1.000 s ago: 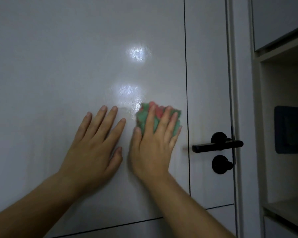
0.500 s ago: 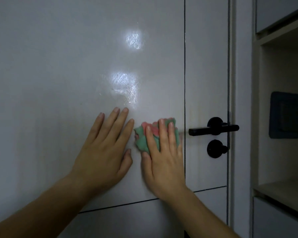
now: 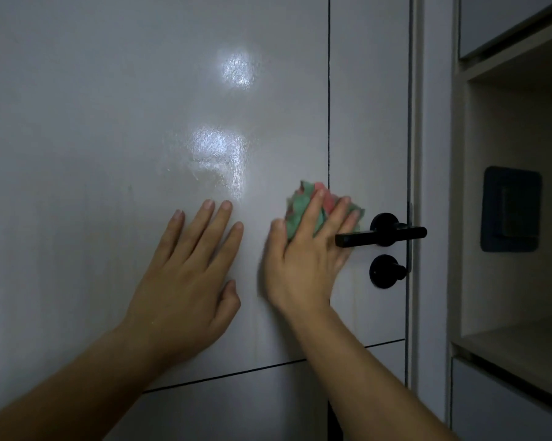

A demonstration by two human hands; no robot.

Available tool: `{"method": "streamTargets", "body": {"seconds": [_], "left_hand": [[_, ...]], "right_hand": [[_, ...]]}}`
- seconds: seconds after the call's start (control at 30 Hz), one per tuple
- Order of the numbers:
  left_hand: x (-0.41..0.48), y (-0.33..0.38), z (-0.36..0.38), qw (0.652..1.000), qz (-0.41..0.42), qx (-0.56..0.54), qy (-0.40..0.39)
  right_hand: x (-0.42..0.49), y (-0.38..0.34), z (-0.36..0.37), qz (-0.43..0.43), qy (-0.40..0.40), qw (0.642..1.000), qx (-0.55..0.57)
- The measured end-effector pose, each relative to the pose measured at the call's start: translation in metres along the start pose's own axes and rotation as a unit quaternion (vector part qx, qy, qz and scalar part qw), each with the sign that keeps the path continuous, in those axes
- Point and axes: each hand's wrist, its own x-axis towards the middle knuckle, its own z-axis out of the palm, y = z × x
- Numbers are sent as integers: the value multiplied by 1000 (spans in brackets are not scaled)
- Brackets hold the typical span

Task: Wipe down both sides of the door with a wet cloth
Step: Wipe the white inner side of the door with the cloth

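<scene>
Green-and-pink cloth [image 3: 300,206]: bunched, pressed against the pale door [image 3: 109,122] near centre of view, straddling the vertical groove [image 3: 328,90]; crumpled upper edge showing at 12 o'clock past the fingertips.

Over it, from 6 o'clock, the right hand [image 3: 303,265], slightly blurred. Grip wide: fingers spread and near straight, pinning the cloth to the panel, not curled round it; thumb lying at the cloth's 9 o'clock edge; little-finger side tucked behind the free end of the lever handle [image 3: 379,238].

At 9 o'clock of that hand and apart from it, the left hand [image 3: 188,275]: palm flat on the door, grip wide, fingers straight and pointing toward 1 o'clock, holding nothing.

At 12 o'clock of the left fingertips, two bright patches [image 3: 217,154] of reflected light, one above the other, streaky sheen across the lower one. At 6 o'clock of both hands, a thin horizontal groove [image 3: 236,372] crossing the panel.

Black lever handle at 3 o'clock of the cloth, level, free end toward 9 o'clock. Round black knob [image 3: 384,271] at 6 o'clock of the lever's base.

Further toward 3 o'clock: door frame [image 3: 434,186], then a shelf unit [image 3: 507,345] with an open niche and a dark rectangular plate [image 3: 510,209] on the niche's rear wall.
</scene>
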Motion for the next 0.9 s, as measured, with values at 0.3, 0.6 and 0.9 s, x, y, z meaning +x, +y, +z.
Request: {"method": "streamTargets", "body": {"seconds": [0.3, 0.6, 0.9], "left_hand": [[-2, -10, 0, 1000, 23, 4, 9], [-3, 3, 15, 999, -20, 29, 22], [-35, 27, 29, 999, -14, 25, 26]], "right_hand": [[-15, -1, 6, 31, 42, 999, 10], [-12, 18, -1, -116, -3, 993, -23], [-114, 111, 2, -113, -53, 990, -65]]}}
